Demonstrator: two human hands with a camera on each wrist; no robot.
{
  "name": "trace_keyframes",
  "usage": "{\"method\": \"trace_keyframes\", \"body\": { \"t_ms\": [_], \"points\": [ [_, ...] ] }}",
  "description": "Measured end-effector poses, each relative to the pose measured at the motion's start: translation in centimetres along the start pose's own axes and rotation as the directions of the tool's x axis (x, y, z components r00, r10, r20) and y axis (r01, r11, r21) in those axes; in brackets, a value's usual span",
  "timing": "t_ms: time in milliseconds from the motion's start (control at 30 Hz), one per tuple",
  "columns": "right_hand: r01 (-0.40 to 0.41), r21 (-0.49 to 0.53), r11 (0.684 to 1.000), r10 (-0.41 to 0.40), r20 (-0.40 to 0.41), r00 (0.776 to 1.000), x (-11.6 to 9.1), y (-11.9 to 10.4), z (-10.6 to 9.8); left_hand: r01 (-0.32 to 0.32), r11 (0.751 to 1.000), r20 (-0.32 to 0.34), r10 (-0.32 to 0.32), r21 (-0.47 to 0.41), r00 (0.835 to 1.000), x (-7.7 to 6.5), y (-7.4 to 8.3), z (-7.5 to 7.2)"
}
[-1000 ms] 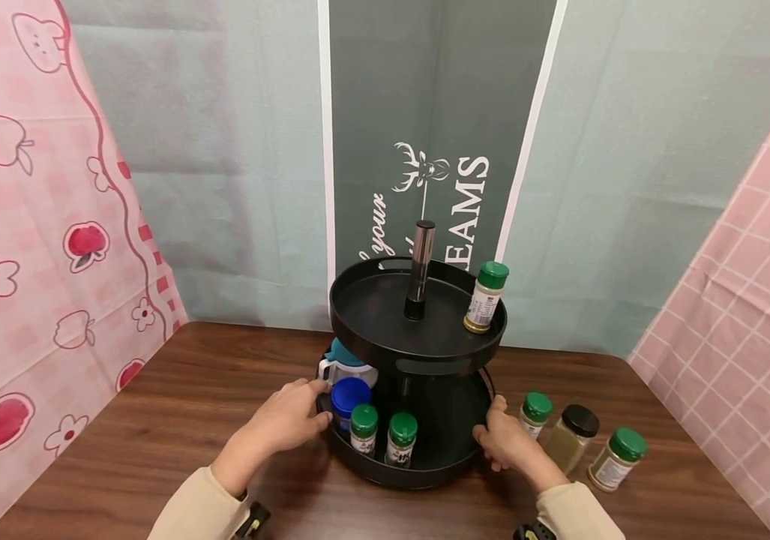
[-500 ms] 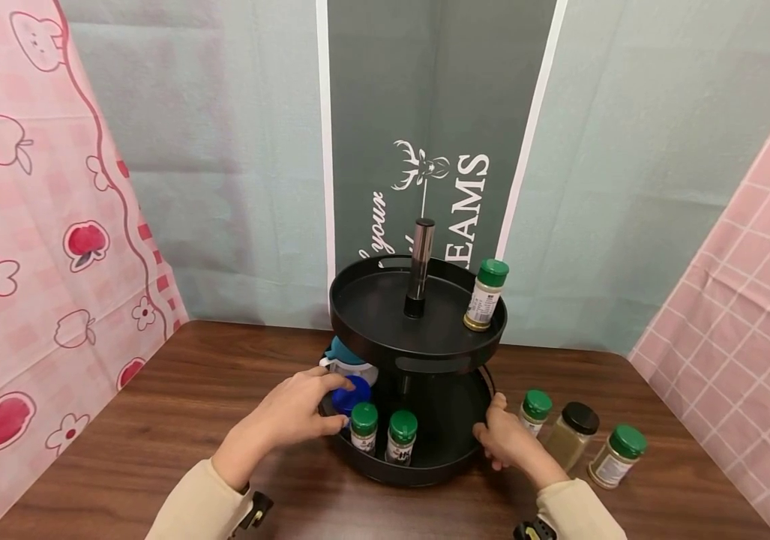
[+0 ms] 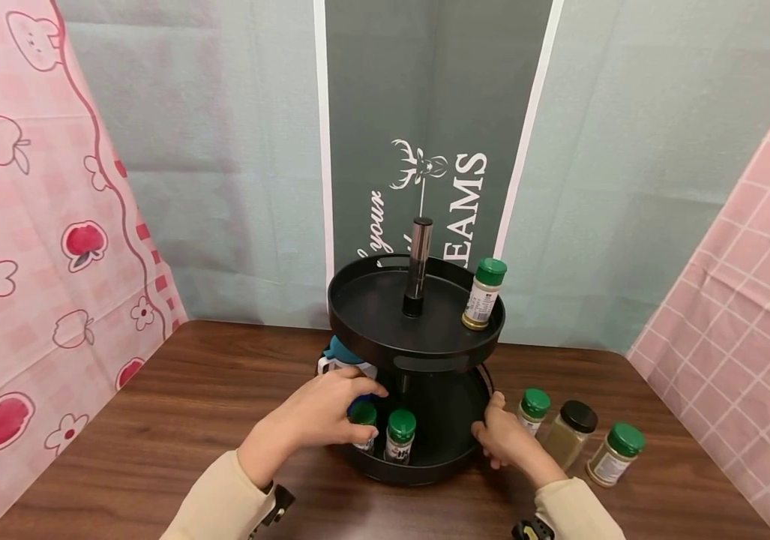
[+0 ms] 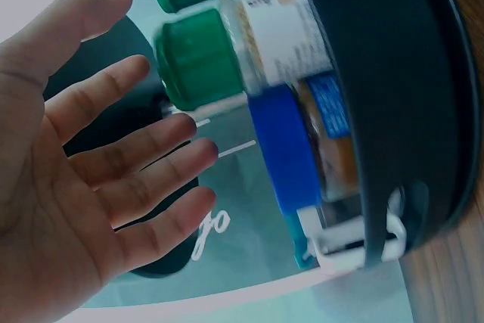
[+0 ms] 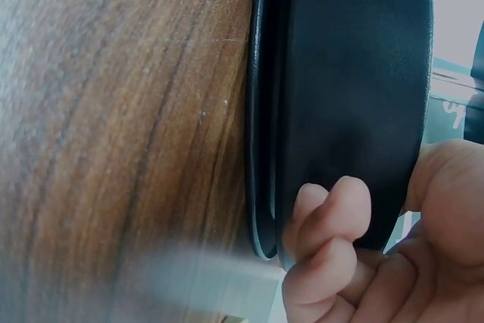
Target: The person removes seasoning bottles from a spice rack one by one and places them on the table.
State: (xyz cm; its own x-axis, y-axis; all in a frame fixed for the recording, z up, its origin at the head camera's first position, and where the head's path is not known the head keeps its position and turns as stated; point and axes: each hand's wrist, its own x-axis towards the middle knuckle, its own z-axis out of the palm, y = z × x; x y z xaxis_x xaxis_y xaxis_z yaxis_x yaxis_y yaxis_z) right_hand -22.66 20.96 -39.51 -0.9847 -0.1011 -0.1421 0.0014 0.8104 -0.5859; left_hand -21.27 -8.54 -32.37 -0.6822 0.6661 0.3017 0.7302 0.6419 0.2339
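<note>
1. Holding the left hand [image 3: 320, 409] loose and empty just beside the left lower jar [image 3: 363, 414], green-capped, on the lower tray [image 3: 448, 424]; grasping that tray's rim with the right hand [image 3: 509, 442].
2. Risking, by closing in crookedly, toppling that jar against the right lower jar [image 3: 400, 435] or the blue-lidded jar [image 4: 283, 145].
3. Possibly tilting both tiers by pulling too hard on the rim, thus rocking the upper jar [image 3: 482, 296] near the edge.
4. Working partly beneath the upper tray [image 3: 378, 304], so leaving little headroom for lifting.
5. Keeping clear, beside the right hand, of the inner jar [image 3: 534, 409], black-capped jar [image 3: 568, 433] and outer jar [image 3: 616, 454] on the counter [image 3: 236, 386].
</note>
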Motion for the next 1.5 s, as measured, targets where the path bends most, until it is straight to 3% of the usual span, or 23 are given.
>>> {"method": "trace_keyframes", "body": {
  "t_ms": [500,867,1200,1500],
  "points": [
    [-0.012,0.008,1.000,0.012,-0.002,1.000,-0.1,0.0,0.0,-0.061,0.998,0.082,0.063,-0.017,0.995,2.0,2.4,1.3],
    [-0.026,0.021,0.999,0.026,0.012,1.000,-0.1,0.0,0.0,-0.079,0.995,0.121,0.086,-0.055,0.989,2.6,3.2,2.2],
    [-0.020,0.004,1.000,0.020,0.000,1.000,0.0,-0.1,0.2,-0.063,0.998,0.222,0.068,-0.029,0.973,3.1,3.7,2.6],
    [-0.023,0.003,1.000,0.023,0.006,1.000,0.2,-0.1,0.1,-0.102,0.994,0.201,0.095,0.025,0.975,3.3,3.6,2.6]
  ]
}}
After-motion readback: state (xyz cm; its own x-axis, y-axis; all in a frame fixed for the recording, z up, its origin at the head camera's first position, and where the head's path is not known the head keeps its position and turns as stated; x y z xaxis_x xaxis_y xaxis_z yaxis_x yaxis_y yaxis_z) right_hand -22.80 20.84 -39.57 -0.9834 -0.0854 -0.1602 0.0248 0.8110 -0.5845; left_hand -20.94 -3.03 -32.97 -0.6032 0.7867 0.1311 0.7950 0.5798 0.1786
